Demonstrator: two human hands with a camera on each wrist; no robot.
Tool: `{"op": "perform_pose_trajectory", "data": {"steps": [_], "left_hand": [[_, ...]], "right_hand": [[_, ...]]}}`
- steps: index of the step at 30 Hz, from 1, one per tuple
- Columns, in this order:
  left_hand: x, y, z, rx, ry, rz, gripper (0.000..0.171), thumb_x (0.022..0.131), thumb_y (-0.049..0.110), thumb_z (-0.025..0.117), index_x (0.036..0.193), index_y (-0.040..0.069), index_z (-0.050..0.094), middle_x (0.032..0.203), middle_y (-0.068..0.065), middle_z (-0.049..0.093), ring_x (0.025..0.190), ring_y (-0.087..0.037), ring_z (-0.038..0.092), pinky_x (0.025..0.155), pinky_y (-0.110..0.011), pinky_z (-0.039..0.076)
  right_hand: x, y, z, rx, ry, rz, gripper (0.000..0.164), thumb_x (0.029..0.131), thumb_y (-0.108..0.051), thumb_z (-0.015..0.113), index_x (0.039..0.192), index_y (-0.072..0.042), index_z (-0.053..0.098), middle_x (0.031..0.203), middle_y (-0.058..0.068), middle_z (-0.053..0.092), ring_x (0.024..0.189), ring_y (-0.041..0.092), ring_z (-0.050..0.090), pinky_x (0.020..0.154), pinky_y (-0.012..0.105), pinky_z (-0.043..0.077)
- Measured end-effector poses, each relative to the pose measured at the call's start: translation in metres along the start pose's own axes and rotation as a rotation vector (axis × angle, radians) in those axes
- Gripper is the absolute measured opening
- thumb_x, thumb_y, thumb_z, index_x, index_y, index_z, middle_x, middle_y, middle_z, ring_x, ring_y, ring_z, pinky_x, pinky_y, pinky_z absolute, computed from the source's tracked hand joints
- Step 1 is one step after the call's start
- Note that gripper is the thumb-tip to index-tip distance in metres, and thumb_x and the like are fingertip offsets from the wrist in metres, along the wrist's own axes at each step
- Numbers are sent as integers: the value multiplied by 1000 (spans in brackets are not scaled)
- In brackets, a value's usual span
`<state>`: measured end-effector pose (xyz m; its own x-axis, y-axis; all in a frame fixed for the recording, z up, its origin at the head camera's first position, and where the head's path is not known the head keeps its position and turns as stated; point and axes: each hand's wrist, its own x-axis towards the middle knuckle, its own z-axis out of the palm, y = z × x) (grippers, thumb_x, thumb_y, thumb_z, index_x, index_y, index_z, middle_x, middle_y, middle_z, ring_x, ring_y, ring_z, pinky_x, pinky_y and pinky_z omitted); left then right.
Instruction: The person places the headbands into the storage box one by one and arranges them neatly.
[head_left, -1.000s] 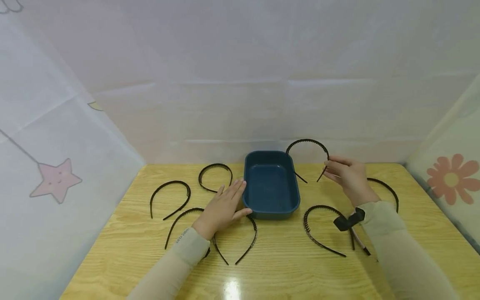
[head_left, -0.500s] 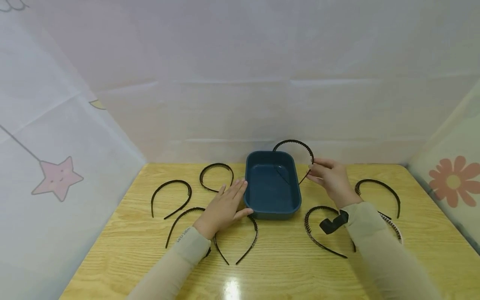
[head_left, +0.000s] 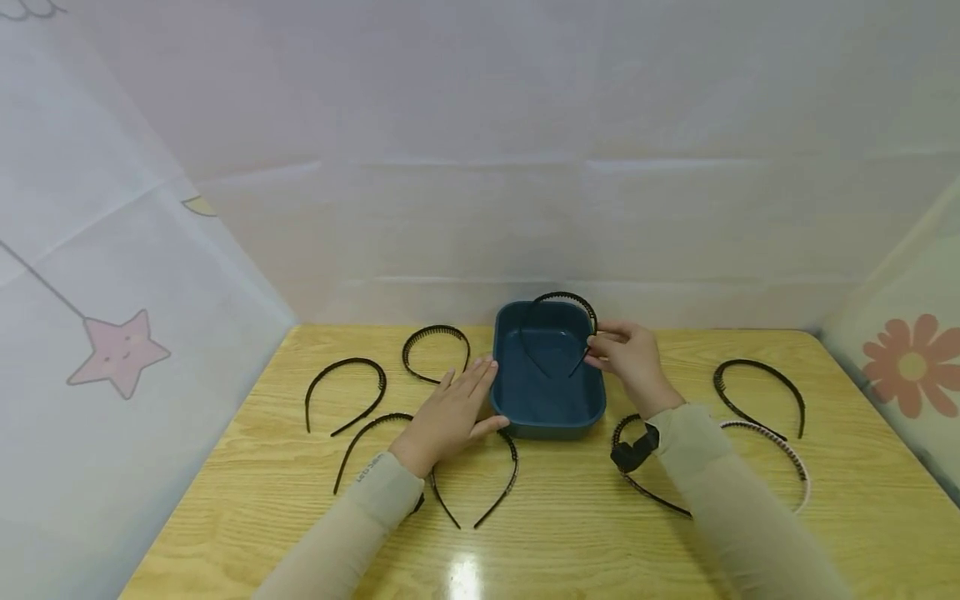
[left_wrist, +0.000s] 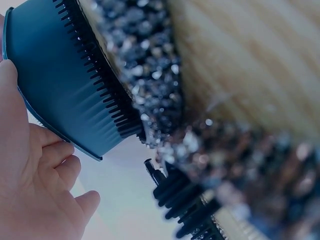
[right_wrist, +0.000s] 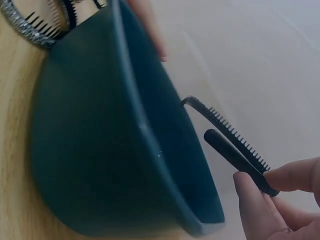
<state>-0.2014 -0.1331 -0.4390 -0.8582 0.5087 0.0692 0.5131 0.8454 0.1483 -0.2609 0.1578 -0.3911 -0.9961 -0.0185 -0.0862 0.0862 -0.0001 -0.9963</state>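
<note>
My right hand (head_left: pixel 630 362) pinches one side of a black toothed headband (head_left: pixel 561 294) between thumb and fingers. The headband is held over the opening of a dark blue plastic bin (head_left: pixel 547 432), its two tips pointing down inside the rim. In the right wrist view, the pinched headband (right_wrist: pixel 235 134) appears beside the bin's rim (right_wrist: pixel 142 122). With fingers extended, my left hand (head_left: pixel 450 417) rests against the bin's left side. The left wrist view shows that hand (left_wrist: pixel 40 175) at the bin's edge and a glittery headband (left_wrist: pixel 150 60) close to the camera.
Left of the bin lie several black headbands, including a toothed one (head_left: pixel 435 328) and a plain one (head_left: pixel 352 361). A glittery one (head_left: pixel 516 467) is partly behind my left hand. On the right lie a black headband (head_left: pixel 801 404), a pale-edged one (head_left: pixel 795 458) and another (head_left: pixel 656 497) under my right wrist.
My right hand has carried the headband leftward and slightly down, from the bin's right side to above its opening. My left hand has stayed at the bin's left side.
</note>
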Motion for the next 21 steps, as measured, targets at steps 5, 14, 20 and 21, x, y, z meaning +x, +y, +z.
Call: {"op": "perform_pose_trajectory", "data": {"steps": [5,14,20,21], "left_hand": [[1,1,-2,1,-9,-3,90,102,66,37,164,8,9,170,-7,4,156,-26,11,125,-52,12],[1,3,0,19,-3,10,90,102,67,35,163,6,12,170,-12,10,156,-25,11,124,-54,16],[-2,3,-1,8,-5,2,90,102,66,36,163,6,12,170,-10,7,156,-26,11,125,-54,15],[-2,3,-2,8,-3,3,89,102,66,36,163,6,12,170,-10,7,156,-26,11,125,-54,15]], "right_hand": [[4,5,12,-93,39,-30,47,99,0,62,142,11,48,108,15,60,82,11,68,80,27,61],[5,17,27,-242,46,-56,44,99,-2,62,139,11,51,103,16,60,80,17,72,74,26,62],[5,24,34,-369,47,-109,43,97,-2,65,138,9,55,105,19,62,84,26,74,73,30,63],[6,25,35,-392,48,-126,43,96,-2,65,137,9,55,104,20,63,83,27,74,72,30,63]]}}
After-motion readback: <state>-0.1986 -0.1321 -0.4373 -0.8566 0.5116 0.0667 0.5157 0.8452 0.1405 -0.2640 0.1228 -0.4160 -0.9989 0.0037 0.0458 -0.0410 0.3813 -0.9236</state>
